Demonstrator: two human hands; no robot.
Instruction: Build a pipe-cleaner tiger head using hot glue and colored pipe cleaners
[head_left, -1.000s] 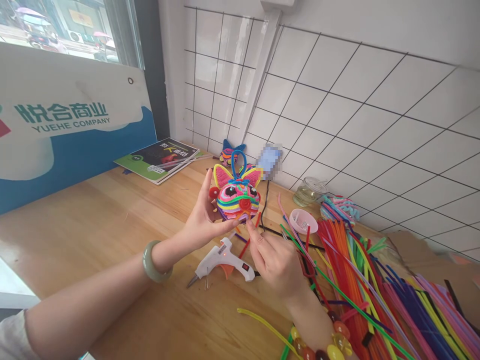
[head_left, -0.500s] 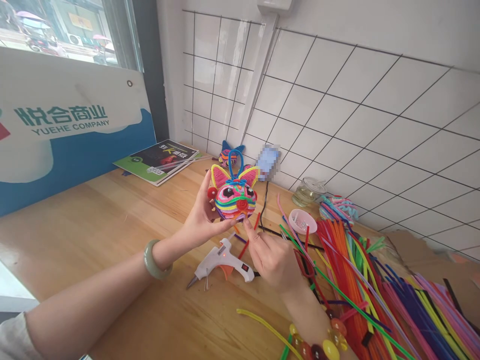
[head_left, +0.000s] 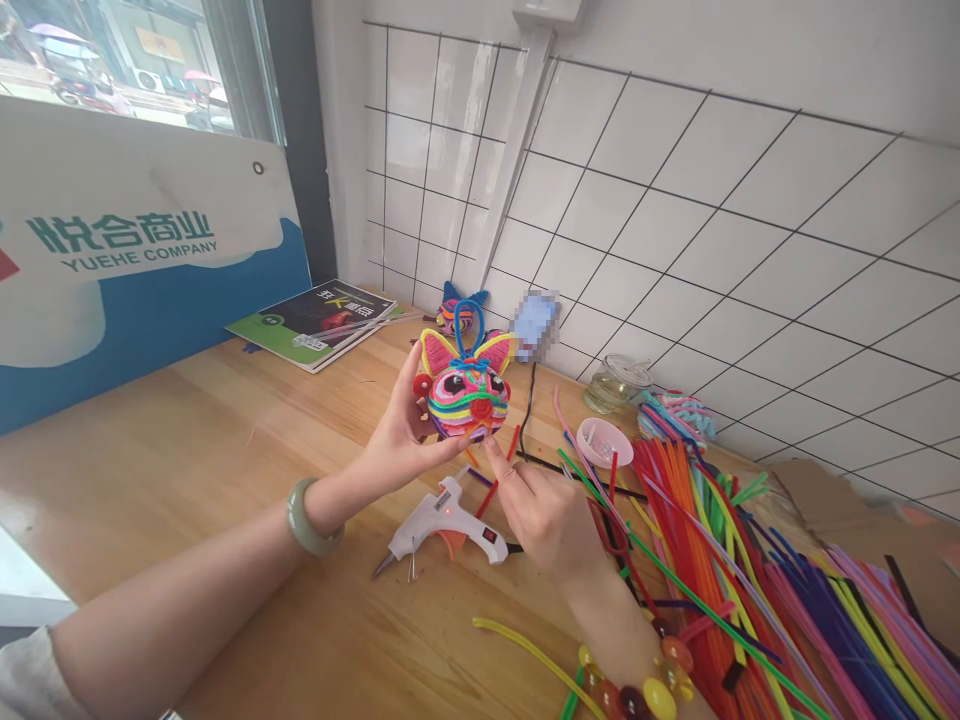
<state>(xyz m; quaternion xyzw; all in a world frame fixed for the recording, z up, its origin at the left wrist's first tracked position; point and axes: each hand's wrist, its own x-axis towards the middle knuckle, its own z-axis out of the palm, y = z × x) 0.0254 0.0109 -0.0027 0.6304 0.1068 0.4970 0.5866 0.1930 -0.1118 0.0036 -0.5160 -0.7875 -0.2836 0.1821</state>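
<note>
From the head camera: the left hand [head_left: 396, 440] is up above the wooden table [head_left: 187, 440], fingers and thumb wrapped round a multicoloured pipe-cleaner animal head [head_left: 463, 385], held clear of the tabletop with its face turned to the camera. Yellow-edged pink ears on top, a blue loop between them, a red button nose in front. A green bangle [head_left: 306, 518] sits on that wrist.

The right hand [head_left: 544, 515] comes in from below, loosely curled, index fingertip touching the underside of the animal head; it grips nothing that can be seen. A beaded bracelet [head_left: 637, 690] rings that wrist.

Directly beneath the two hands lies a white glue gun [head_left: 446, 520], nozzle pointing left, its black cord running off toward the wall. To the right, a big fan of coloured pipe cleaners [head_left: 750, 590] crowds the table right up to the right wrist. A small pink dish [head_left: 604, 442] and a glass jar [head_left: 616, 382] sit beyond them near the tiled wall. A second small pipe-cleaner figure [head_left: 459, 308] stands behind the held one, partly hidden. A magazine [head_left: 322, 322] lies far left by the blue-and-white sign [head_left: 135, 250].
</note>
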